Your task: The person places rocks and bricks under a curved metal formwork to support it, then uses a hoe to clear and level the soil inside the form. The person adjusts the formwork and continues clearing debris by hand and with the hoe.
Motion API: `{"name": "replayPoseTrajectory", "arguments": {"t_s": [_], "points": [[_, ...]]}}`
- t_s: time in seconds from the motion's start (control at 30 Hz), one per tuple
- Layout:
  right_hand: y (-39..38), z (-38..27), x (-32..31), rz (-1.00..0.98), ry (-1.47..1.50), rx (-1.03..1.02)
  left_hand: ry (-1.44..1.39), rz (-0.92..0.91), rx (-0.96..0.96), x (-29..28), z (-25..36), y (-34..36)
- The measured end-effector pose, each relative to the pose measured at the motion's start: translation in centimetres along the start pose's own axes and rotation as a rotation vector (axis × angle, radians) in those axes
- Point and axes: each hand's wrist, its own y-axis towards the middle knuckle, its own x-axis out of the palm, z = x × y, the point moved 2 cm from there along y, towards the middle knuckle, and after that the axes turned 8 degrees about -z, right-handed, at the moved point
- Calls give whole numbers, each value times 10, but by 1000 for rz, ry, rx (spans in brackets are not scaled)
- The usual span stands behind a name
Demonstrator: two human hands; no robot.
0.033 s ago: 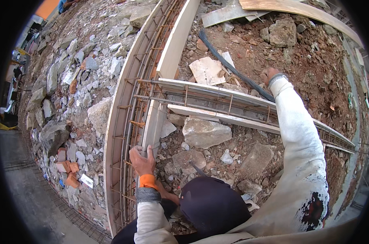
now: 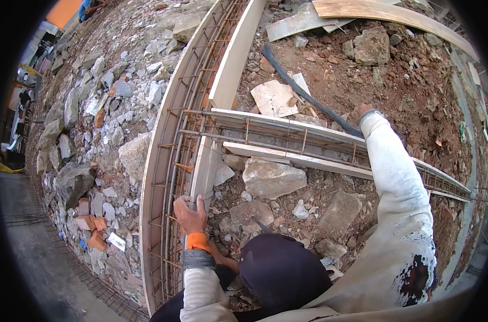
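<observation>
My left hand (image 2: pixel 190 216), with an orange band at the wrist, grips the top edge of a pale wooden board (image 2: pixel 202 167). The thumb lies along one side and the fingers curl over the other. Beside this board runs a long steel rebar cage (image 2: pixel 175 155) between the upright formwork boards. My right hand (image 2: pixel 363 111) is over the reddish soil, beyond the crossing formwork board (image 2: pixel 287 123). Its fingers are curled; what they hold, if anything, is hidden. A dark bundle of tie wire (image 2: pixel 308 96) lies close to it, its near end by the wrist.
Broken stone and rubble (image 2: pixel 107 96) cover the ground to the left. A large rock (image 2: pixel 273 178) sits inside the formwork corner. Loose planks (image 2: pixel 383 12) lie at the far right. My dark-clothed knee (image 2: pixel 281 268) is low in the middle. Another person (image 2: pixel 85 9) shows at the far left.
My right hand has come slightly nearer and to the right. The left hand keeps its grip on the board; the whole view has shifted a little.
</observation>
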Motion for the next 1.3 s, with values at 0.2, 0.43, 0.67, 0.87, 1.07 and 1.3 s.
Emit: {"name": "replayPoseTrajectory", "arguments": {"t_s": [0.2,0.43,0.67,0.87,1.07,1.3], "points": [[-139,48,-3,231,379,2,-69,-10,-36,-7,-5,1],[-249,332,64,94,-177,495,-220,-89,-21,19,-5,-16],[-441,498,-74,669,400,816,-134,-10,-101,-5,-7,-6],[-373,256,-257,980,1025,18,-515,12,-74,-39,119,34],[-350,-208,-227,374,934,-1178,-1691,-345,-94,-194,265,59],[-493,-426,-213,107,1106,-1848,-1166,610,-190,-477,40,43]]}}
